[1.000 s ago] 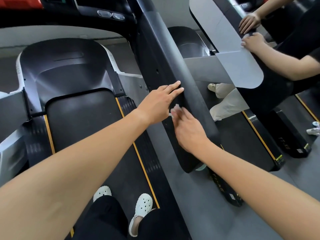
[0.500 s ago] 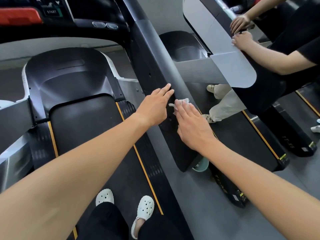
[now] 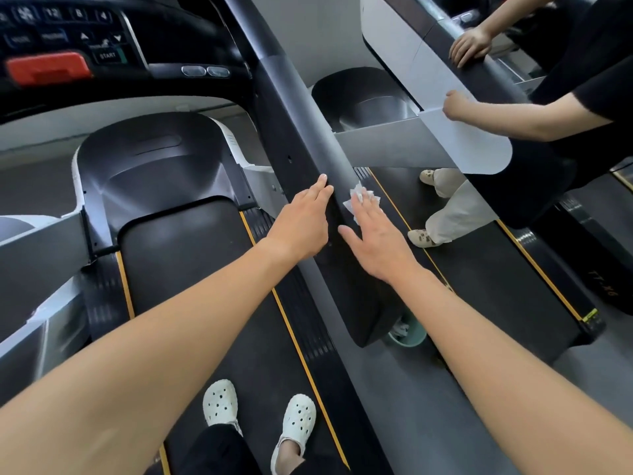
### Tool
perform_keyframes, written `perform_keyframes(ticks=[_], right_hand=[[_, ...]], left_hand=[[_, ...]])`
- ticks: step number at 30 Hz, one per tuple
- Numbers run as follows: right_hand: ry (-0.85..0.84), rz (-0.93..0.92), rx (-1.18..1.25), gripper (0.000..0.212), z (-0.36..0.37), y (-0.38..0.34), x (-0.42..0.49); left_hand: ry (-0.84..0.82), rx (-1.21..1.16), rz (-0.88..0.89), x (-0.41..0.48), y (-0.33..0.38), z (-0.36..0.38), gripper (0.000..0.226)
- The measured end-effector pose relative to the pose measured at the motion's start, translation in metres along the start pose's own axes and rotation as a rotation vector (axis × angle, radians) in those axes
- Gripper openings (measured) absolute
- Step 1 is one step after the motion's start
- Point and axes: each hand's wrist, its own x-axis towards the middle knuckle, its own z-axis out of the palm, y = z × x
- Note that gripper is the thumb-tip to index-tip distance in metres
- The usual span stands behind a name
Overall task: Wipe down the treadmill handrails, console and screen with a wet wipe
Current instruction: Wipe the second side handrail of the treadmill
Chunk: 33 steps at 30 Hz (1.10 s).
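Observation:
The treadmill's right handrail (image 3: 318, 132), a long dark grey bar, runs from top centre down to lower right. My right hand (image 3: 373, 238) lies on its outer side with straight fingers, pressing a crumpled white wet wipe (image 3: 356, 198) against the rail; the wipe shows past my fingertips. My left hand (image 3: 303, 221) rests flat on the rail's inner side, fingers straight, level with the wipe. The console (image 3: 68, 46), with buttons and a red stop key, is at top left, blurred.
The black belt (image 3: 191, 269) with yellow edge lines lies below, my white clogs (image 3: 260, 416) on it. A second person (image 3: 534, 108) stands on the neighbouring treadmill at right, both hands on its rail. A green bucket (image 3: 411, 332) sits on the floor under my handrail's end.
Both my hands have slid forward up the handrail toward the console, the right one carrying the wipe along. The camera has tilted up, bringing the console buttons into view.

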Motion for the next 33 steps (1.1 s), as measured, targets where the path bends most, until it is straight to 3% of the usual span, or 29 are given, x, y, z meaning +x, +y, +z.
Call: perform_keyframes(ticks=[7, 14, 21, 28, 33], right_hand=[[0.076, -0.140, -0.110, 0.074, 0.016, 0.018, -0.031], [0.014, 0.003, 0.190, 0.060, 0.003, 0.013, 0.024], [0.091, -0.125, 0.046, 0.059, 0.009, 0.023, -0.027], [0.048, 0.021, 0.208, 0.059, 0.005, 0.014, 0.013], [0.104, -0.069, 0.146, 0.061, 0.013, 0.020, -0.019]], left_hand=[[0.009, -0.037, -0.060, 0.005, 0.010, 0.005, 0.062], [0.015, -0.006, -0.088, 0.003, 0.014, 0.005, 0.066], [0.031, -0.040, -0.099, 0.002, 0.018, 0.010, 0.070], [0.011, 0.025, -0.128, 0.003, 0.020, 0.009, 0.069], [-0.003, 0.033, -0.140, 0.002, 0.024, 0.010, 0.069]])
